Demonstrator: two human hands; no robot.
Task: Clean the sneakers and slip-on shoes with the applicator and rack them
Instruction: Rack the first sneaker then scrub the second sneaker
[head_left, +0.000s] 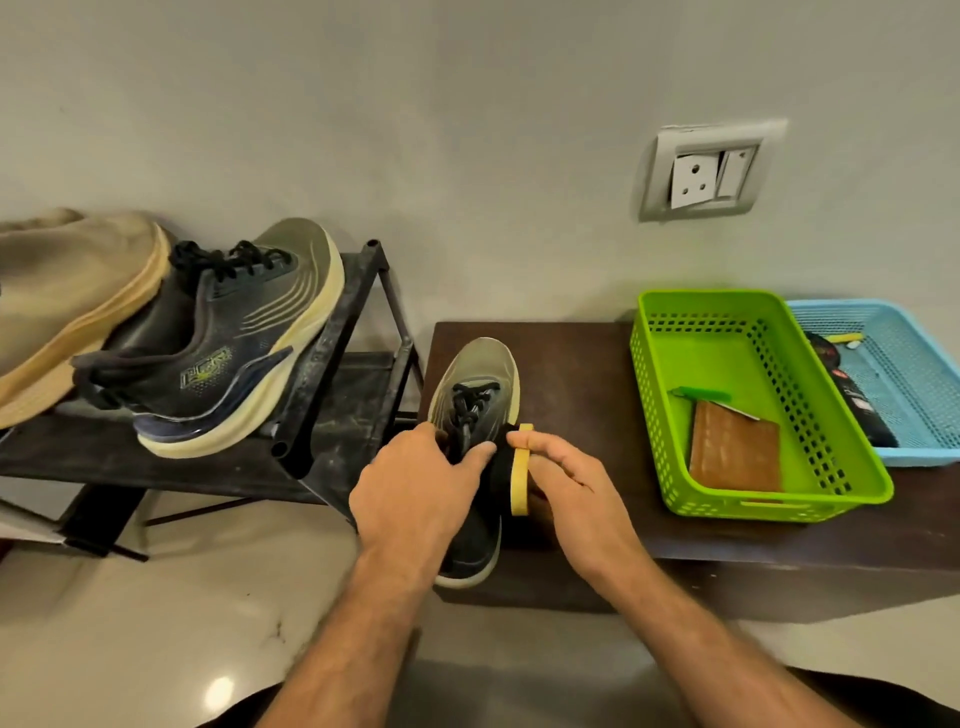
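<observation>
A dark grey sneaker (480, 374) with a pale yellow sole and black laces stands on the dark wooden bench (571, 364), toe toward the wall. My left hand (415, 493) grips it over the collar and laces. My right hand (566, 483) holds a yellow-backed applicator (520, 475) with a black pad against the sneaker's right side. Its twin sneaker (218, 353) lies tilted on the top of the black shoe rack (332, 364). A tan slip-on shoe (67, 301) leans on the rack at far left, partly cut off by the frame.
A green plastic basket (675, 415) on the bench holds a brown wooden brush block (737, 452) and a green item. A blue basket (904, 364) stands behind it on the right. A wall socket (706, 174) is above. Pale glossy floor lies below.
</observation>
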